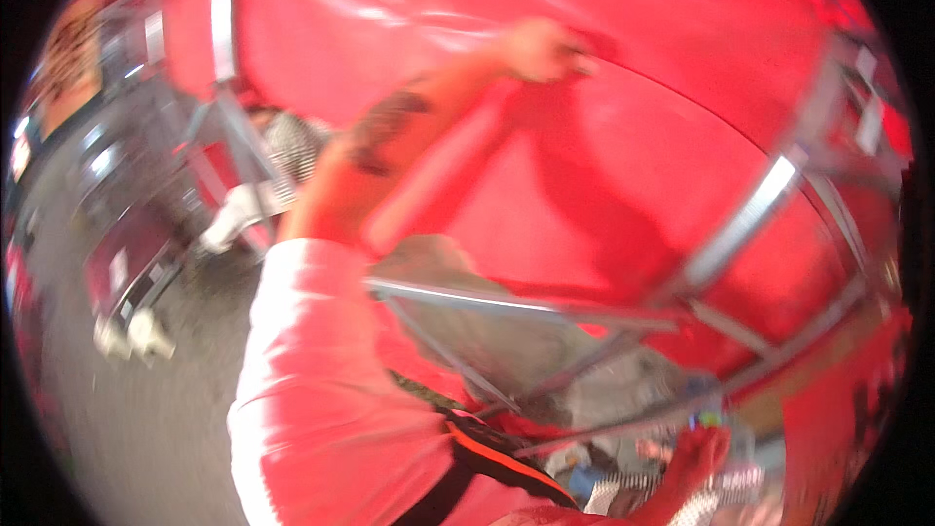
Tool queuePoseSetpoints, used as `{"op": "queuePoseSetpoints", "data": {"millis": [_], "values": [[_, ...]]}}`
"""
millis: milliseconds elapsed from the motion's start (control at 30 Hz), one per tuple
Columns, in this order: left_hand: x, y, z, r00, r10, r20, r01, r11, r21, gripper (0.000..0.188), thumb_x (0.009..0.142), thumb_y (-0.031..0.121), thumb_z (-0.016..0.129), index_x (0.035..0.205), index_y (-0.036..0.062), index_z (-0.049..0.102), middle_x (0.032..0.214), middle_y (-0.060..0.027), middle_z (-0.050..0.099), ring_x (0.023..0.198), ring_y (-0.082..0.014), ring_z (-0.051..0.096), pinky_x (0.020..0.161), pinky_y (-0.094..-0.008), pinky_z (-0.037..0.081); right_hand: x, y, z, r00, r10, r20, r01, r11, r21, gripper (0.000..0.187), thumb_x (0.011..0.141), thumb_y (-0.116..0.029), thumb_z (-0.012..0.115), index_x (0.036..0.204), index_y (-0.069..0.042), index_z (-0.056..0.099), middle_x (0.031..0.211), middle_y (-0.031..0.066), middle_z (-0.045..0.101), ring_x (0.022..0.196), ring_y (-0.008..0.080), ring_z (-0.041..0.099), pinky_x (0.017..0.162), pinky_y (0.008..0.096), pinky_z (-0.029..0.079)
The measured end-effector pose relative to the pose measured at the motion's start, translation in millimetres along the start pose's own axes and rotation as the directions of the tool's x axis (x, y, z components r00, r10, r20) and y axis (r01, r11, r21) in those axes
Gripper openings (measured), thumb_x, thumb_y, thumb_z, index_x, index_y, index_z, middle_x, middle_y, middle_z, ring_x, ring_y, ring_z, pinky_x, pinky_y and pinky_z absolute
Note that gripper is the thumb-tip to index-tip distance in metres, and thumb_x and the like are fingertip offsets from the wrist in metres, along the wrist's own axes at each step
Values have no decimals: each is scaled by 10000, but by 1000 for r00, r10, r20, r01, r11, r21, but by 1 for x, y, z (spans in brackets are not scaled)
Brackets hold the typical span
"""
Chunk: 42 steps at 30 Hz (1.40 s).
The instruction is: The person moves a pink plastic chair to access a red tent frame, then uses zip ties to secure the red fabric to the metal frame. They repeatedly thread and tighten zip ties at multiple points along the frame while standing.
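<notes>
My left arm, in a white sleeve and with a dark tattoo on the forearm, reaches up in front of a large red canopy sheet [467, 156]. My left hand [541, 51] looks curled near a thin seam or cord on the sheet; blur hides what its fingers hold, if anything. At the lower right is my right hand [703, 448], beside a grey metal bar [633, 421] of the folding frame. A small green and blue spot shows next to it. Its fingers are too smeared to read.
A silver frame leg [745, 219] and crossing struts stand close in front. At left, a person in a checked top [292, 146] and light trousers sits low. A dark red case-like object [136, 253] and pale shoes [136, 333] are on the grey ground. A dark strap with orange [511, 463] crosses my body.
</notes>
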<state>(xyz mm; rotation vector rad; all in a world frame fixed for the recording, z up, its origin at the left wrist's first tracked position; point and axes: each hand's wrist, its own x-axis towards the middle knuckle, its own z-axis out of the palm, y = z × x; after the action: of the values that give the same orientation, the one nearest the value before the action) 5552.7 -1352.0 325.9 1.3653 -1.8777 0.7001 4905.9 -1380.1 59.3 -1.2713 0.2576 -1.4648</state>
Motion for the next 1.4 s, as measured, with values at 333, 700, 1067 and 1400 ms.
{"op": "queuePoseSetpoints", "data": {"millis": [333, 700, 1067, 1400], "values": [[-35, 50, 17, 971, -241, -6, 240, 967, -86, 292, 958, 438, 667, 1121, 224, 779, 1045, -61, 761, 965, -308, 705, 840, -441, 551, 3, 33, -15, 960, 264, 98, -266, 964, 7, 91, 999, -177, 689, 1059, -119, 651, 1035, 7, 612, 858, 183, 495, 764, 375, 451], [-73, 94, 65, 849, -370, -377, 423, 904, 65, 220, 914, 424, 678, 1007, 255, 784, 891, -60, 739, 797, -316, 704, 653, -465, 546, 29, 21, 71, 889, 308, 338, -278, 951, -136, 390, 944, -415, 743, 923, -87, 534, 840, 53, 528, 727, 168, 484, 625, 310, 396], [-71, 89, 57, 884, -376, -278, 364, 926, -97, 245, 1033, 262, 585, 1094, 94, 753, 1057, -159, 743, 975, -343, 712, 851, -396, 550, -31, 3, 42, 908, 361, 213, -363, 931, -32, 118, 1033, -139, 592, 1071, -29, 572, 944, 136, 655, 879, 278, 630, 875, 449, 512], [-46, 117, 104, 918, -375, -131, 380, 925, 20, 301, 1016, 342, 613, 1109, 68, 695, 968, -224, 734, 911, -441, 704, 797, -515, 557, -33, -45, 24, 983, 165, -82, -162, 986, 43, 213, 1098, -109, 453, 1284, -51, 540, 910, 90, 587, 783, 230, 614, 750, 425, 575]]}}
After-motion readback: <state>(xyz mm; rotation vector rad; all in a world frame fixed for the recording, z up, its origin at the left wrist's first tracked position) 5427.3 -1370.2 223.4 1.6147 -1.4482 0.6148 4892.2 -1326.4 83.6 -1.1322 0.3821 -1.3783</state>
